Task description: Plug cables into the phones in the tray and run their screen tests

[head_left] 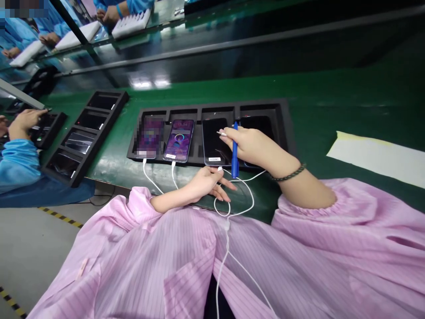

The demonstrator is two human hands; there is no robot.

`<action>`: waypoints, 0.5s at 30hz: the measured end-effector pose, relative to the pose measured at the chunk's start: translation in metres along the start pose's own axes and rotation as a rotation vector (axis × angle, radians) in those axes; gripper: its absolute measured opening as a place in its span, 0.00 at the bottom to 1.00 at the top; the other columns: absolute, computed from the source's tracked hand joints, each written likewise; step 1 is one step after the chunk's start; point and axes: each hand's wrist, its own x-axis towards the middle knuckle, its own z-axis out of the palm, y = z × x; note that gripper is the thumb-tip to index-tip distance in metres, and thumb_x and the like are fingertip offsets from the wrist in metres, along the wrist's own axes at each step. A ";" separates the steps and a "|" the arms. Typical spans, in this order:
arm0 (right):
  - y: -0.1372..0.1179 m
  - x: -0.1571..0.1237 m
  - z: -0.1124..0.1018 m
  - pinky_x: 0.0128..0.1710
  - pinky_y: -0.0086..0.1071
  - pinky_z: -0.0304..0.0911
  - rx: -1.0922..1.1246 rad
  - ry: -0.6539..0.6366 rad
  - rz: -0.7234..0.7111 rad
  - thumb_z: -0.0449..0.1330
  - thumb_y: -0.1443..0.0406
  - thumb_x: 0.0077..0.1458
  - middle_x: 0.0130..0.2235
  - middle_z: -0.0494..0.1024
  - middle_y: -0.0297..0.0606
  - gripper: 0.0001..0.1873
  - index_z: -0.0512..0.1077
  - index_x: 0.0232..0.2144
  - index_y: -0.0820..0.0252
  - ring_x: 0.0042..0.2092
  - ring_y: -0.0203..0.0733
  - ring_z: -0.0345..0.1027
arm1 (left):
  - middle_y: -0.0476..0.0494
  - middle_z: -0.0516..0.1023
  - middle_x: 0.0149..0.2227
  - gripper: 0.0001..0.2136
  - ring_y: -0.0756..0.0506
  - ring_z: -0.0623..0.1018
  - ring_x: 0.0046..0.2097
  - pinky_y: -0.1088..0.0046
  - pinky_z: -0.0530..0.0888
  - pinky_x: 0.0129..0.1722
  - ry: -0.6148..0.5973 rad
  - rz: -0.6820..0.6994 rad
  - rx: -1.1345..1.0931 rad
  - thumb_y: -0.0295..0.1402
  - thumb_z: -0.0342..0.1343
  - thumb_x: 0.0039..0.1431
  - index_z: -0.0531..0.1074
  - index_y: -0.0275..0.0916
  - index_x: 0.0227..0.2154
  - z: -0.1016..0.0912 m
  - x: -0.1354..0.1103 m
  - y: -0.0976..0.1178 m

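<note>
A black tray (288, 133) holds several phones side by side. The two on the left, a pixelated phone (149, 137) and a lit phone with a ring on its screen (179, 139), have white cables plugged into their near ends. My left hand (207, 184) pinches the plug of a white charging cable (220, 169) at the near end of a dark-screened phone (212, 144). Over the tray's right part, my right hand (252, 144) is closed around a blue pen (235, 153). A small pale tip shows at its fingertips. Another dark phone (257, 126) lies partly hidden behind that hand.
To the left, a second black tray (96, 139) holds several dark phones. A co-worker's hand (25, 122) is beyond it. White cables (227, 239) run down over my pink smock. A white sheet (378, 155) lies on the right. Other people work with white trays (133, 23) across the bench.
</note>
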 end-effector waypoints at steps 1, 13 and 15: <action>0.000 0.000 0.000 0.34 0.36 0.59 -0.016 -0.005 -0.002 0.48 0.58 0.68 0.39 0.78 0.47 0.15 0.71 0.41 0.59 0.38 0.48 0.72 | 0.41 0.82 0.29 0.10 0.50 0.78 0.19 0.78 0.71 0.19 -0.001 0.005 -0.005 0.32 0.43 0.74 0.59 0.37 0.34 0.000 -0.001 -0.001; -0.010 -0.001 -0.007 0.33 0.35 0.58 -0.120 -0.067 -0.008 0.44 0.59 0.69 0.38 0.77 0.48 0.19 0.71 0.41 0.63 0.38 0.48 0.71 | 0.36 0.84 0.38 0.12 0.52 0.78 0.22 0.77 0.75 0.25 0.103 0.013 -0.144 0.31 0.42 0.74 0.64 0.35 0.33 0.017 -0.004 0.004; -0.011 -0.001 -0.008 0.33 0.35 0.59 -0.135 -0.065 0.008 0.43 0.59 0.69 0.36 0.77 0.47 0.20 0.71 0.39 0.63 0.38 0.49 0.72 | 0.37 0.83 0.35 0.15 0.53 0.78 0.21 0.79 0.74 0.25 0.146 -0.025 -0.176 0.27 0.41 0.73 0.66 0.33 0.29 0.024 -0.005 0.009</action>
